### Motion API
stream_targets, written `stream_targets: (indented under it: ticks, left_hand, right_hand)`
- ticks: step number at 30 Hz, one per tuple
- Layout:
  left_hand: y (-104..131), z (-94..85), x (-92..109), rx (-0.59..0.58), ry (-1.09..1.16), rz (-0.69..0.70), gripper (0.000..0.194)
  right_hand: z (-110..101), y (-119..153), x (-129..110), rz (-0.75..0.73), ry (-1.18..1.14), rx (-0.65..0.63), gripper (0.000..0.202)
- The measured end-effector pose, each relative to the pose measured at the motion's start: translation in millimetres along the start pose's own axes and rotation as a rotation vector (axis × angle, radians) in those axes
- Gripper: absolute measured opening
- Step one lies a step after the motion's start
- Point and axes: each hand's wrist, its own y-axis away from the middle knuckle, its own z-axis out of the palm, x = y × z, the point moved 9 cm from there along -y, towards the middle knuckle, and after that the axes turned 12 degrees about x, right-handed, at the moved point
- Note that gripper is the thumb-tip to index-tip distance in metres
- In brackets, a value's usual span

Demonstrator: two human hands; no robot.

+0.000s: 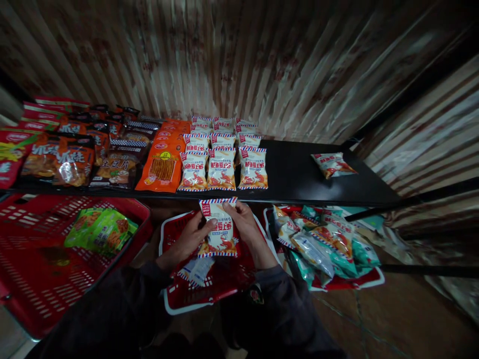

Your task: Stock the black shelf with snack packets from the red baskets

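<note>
Between my two hands is a white and orange snack bag with a striped edge, its printed front facing up. My left hand grips its left side, the thumb lying across the front. My right hand pinches its upper right corner. Below the bag is a red basket with a white rim, and another snack bag lies inside it. Just beyond my hands, matching snack bags stand in rows on a black shelf.
Orange bags, brown bags and red bags fill the shelf's left. One loose bag lies toward its right end. A red basket with green packets sits left; another basket at right holds mixed bags.
</note>
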Motion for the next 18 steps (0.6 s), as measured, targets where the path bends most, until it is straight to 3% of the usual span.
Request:
stream_targets:
  ticks: [6, 9, 11, 14, 18]
  left_hand:
    - [-4, 2.1, 30, 0.105, 0.055, 0.071, 0.055]
    - [-11, -4.3, 49, 0.2, 0.078, 0.124, 0.053]
    - [-15, -10.1, 62, 0.262, 0.09, 0.151, 0.052]
    - [-21, -16.9, 80, 0.311, 0.105, 0.205, 0.049]
    - [-28, -24.6, 96, 0.359, 0.149, 0.254, 0.047]
  right_hand:
    - [6, 0, -33, -0.138, -0.022, 0.003, 0.037]
    - [8, 5, -49, -0.188, -0.063, 0.011, 0.046]
    - [18, 11, -57, -0.199, -0.103, -0.06, 0.054]
    - [34, 18, -60, -0.139, -0.187, -0.188, 0.063]
    - [46, 19, -50, -0.006, -0.23, -0.216, 0.062]
